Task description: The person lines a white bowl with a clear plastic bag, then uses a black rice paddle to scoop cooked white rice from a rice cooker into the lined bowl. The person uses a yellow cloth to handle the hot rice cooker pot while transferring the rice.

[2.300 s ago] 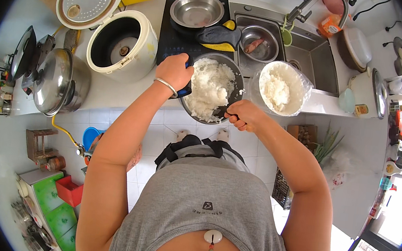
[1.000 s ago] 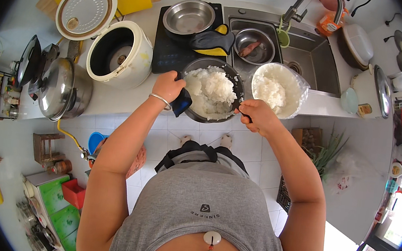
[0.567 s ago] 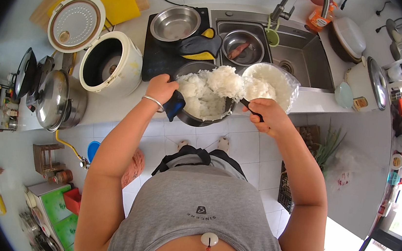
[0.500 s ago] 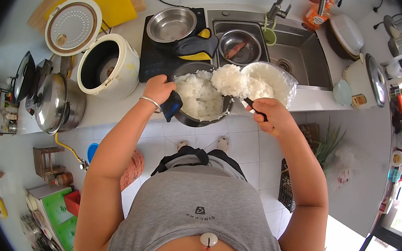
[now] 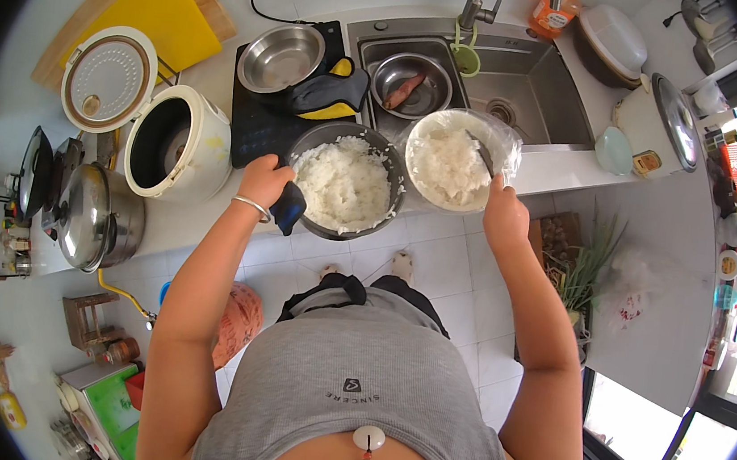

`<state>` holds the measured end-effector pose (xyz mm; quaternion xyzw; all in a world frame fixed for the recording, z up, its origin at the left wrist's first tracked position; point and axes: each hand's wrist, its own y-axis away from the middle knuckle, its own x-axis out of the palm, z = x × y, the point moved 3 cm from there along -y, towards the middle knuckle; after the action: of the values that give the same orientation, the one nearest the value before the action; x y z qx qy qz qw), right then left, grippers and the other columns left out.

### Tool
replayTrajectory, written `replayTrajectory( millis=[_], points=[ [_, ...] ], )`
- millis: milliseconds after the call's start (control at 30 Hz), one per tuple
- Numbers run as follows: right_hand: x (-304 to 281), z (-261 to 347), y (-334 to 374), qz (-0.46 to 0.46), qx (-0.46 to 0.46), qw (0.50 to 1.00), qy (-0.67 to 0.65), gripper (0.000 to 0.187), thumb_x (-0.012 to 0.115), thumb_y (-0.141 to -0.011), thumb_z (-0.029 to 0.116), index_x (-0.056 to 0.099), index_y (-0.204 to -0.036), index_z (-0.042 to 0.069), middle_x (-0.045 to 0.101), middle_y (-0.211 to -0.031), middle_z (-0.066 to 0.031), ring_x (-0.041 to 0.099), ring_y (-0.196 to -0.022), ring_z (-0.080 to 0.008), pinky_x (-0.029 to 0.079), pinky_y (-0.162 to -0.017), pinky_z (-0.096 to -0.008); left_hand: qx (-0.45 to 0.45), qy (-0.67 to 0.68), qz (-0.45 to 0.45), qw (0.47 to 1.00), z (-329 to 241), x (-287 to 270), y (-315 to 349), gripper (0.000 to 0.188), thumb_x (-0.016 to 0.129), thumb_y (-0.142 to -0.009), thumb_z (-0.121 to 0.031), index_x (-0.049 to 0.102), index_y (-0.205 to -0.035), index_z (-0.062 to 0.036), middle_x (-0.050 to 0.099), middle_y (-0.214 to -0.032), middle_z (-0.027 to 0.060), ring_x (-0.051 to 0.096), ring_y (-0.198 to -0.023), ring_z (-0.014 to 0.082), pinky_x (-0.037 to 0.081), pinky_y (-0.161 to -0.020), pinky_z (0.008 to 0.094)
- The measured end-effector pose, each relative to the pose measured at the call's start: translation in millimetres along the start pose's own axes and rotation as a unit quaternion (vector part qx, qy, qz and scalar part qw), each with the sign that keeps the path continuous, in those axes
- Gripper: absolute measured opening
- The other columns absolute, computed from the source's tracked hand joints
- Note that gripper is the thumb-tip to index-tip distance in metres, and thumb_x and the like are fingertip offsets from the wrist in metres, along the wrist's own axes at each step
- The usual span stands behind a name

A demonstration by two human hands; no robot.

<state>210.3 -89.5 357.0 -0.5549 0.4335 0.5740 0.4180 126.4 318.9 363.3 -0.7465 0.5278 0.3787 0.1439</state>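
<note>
My left hand (image 5: 264, 183) is closed at the left rim of a dark inner pot (image 5: 394, 204), with a blue-and-black pad (image 5: 288, 210) at its fingers. White cooked rice (image 5: 342, 182) fills much of that pot, which overhangs the counter's front edge. To its right is a pale bowl lined with clear plastic (image 5: 511, 141), also holding rice (image 5: 447, 165). My right hand (image 5: 506, 216) grips a dark-handled serving spoon (image 5: 487, 157). The spoon's head is down in the bowl's rice, so its shape is mostly hidden.
Behind the pot lie a grey-and-yellow oven mitt (image 5: 333, 93) and a steel basin (image 5: 281, 57). A second basin (image 5: 383, 77) with a reddish root sits by the sink (image 5: 527, 85). An open rice cooker (image 5: 204, 132) and a lidded steel pot (image 5: 123, 213) stand left.
My right hand has carried the spoon from above the dark pot rightward into the lined bowl, and its heap of rice is now there. My left hand stays at the pot.
</note>
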Motion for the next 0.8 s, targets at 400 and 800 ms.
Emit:
replayTrajectory(
  millis=[400,800],
  points=[
    [-33.0,-3.2,33.0,-0.085,0.030,0.988,-0.125,0.046,0.050,-0.088,0.010,0.047,-0.133,0.010,0.059,-0.089,-0.0164,0.062,-0.071,-0.0364,0.050,-0.063,-0.0449,-0.006,0.013,0.008,1.000,19.0,3.2,2.4,0.028,0.063,-0.068,-0.022,0.057,-0.071,0.0049,0.058,-0.067,0.0204,0.057,-0.063,0.0311,0.044,-0.060,0.0395],
    [-31.8,-14.9,44.0,-0.066,0.075,0.902,-0.421,0.028,0.049,-0.093,0.008,0.058,-0.118,0.001,0.058,-0.073,-0.0093,0.056,-0.062,-0.0161,0.046,-0.057,-0.0303,0.016,0.098,0.016,0.995,39.6,8.5,3.7,0.027,0.065,-0.073,-0.022,0.062,-0.082,0.0031,0.064,-0.077,0.0177,0.061,-0.072,0.0285,0.046,-0.066,0.0368]
  ],
)
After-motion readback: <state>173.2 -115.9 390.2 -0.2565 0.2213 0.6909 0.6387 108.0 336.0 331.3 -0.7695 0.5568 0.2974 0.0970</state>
